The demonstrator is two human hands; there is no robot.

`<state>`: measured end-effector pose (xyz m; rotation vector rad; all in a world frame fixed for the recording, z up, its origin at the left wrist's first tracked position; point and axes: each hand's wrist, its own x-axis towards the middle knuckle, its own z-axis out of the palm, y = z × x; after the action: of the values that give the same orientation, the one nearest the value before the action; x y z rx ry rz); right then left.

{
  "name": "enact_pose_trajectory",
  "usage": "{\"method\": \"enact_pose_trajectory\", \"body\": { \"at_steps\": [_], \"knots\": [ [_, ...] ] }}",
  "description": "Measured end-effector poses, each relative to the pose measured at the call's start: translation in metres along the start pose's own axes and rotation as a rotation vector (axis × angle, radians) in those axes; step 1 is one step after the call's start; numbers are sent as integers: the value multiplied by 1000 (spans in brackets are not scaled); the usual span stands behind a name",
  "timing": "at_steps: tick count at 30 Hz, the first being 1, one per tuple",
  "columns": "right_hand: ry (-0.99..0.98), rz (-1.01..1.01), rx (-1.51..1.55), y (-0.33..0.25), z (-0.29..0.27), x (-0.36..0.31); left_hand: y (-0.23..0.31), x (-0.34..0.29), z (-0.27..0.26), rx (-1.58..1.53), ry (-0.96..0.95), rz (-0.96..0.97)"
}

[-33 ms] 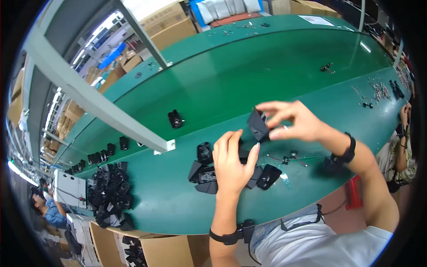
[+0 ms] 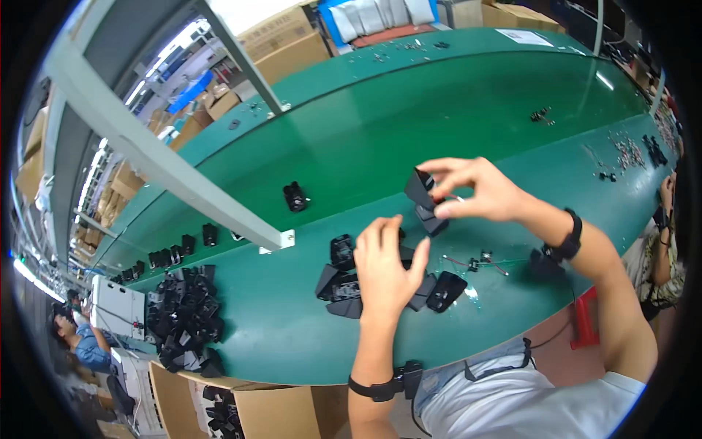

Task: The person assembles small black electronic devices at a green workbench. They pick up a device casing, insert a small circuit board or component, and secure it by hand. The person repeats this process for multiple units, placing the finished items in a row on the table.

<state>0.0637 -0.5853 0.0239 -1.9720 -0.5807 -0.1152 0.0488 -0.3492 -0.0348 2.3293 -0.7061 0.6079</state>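
Observation:
My right hand (image 2: pixel 475 192) pinches a black angular plastic housing (image 2: pixel 419 190) between thumb and fingers, just above the green bench. Another black piece (image 2: pixel 431 218) shows right under it; I cannot tell whether the two are joined. My left hand (image 2: pixel 384 267) is open over a cluster of black housings, thumb apart from the fingers, and hides some of them. Around it are a housing with its hollow side up (image 2: pixel 341 251), an angled housing (image 2: pixel 344 287) and an oval-faced black piece (image 2: pixel 446 291).
Small parts with thin wires (image 2: pixel 479 262) lie right of the cluster. A large heap of black housings (image 2: pixel 186 314) is at left. Several housings stand along the sunken green strip (image 2: pixel 439 110). A grey metal post (image 2: pixel 183 183) slants across the left. A cardboard box (image 2: pixel 274 410) sits below the bench edge.
The whole view has shifted slightly. The housing in my right hand has turned a little, and the piece under it shows more. My left hand stays over the cluster.

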Motion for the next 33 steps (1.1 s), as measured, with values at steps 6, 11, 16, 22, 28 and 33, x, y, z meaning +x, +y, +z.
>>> {"method": "enact_pose_trajectory", "body": {
  "at_steps": [6,11,16,22,28,33],
  "knots": [
    [-42,-151,-603,64,48,121,-9,-10,20,82,-156,-85],
    [-140,-184,-974,87,110,173,-23,-13,24,139,-127,-87],
    [-370,-53,-1023,88,139,185,-33,-16,18,259,-132,-188],
    [-305,-71,-857,87,108,155,-29,-14,19,264,-95,-271],
    [-50,-233,-528,70,28,47,-29,-8,6,235,-28,-428],
    [130,-23,-395,87,-17,-80,-29,-6,-2,143,150,-381]
  ]
}}
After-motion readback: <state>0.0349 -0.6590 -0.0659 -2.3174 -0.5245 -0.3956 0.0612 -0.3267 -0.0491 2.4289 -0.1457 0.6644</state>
